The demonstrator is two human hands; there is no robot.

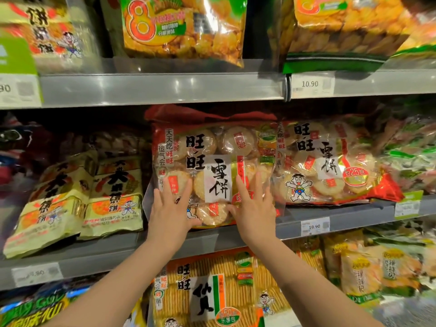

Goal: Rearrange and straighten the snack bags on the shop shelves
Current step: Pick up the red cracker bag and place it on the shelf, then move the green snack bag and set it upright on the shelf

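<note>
Shop aisle, grey metal shelves in tiers. Middle shelf (290, 223): front rail carries price tag 19.90 (315, 226). Upper shelf (165, 88): rail has tag 10.90 (311, 84). Shelf backs dark.

Hidden/unclear: top-shelf bags (179, 27) cut off by frame top. Far-L and far-R stock blurred, print unreadable. Lower part of red snack bag (212, 147) covered by both hands. Orange bag (212, 291) on shelf below partly behind forearms.

Contents: red snack bag stands upright at front of middle shelf, approx. centre. Clear window shows round pale crackers, indiv. wrapped. R edge against second red bag (330, 161), same print. Yellow bags (113, 197) just beside on L, slumped.

L hand (171, 208) & R hand (254, 206): flat on bag front. Fingers (243, 185) straight, spread, pressing; not curled round anything.
</note>
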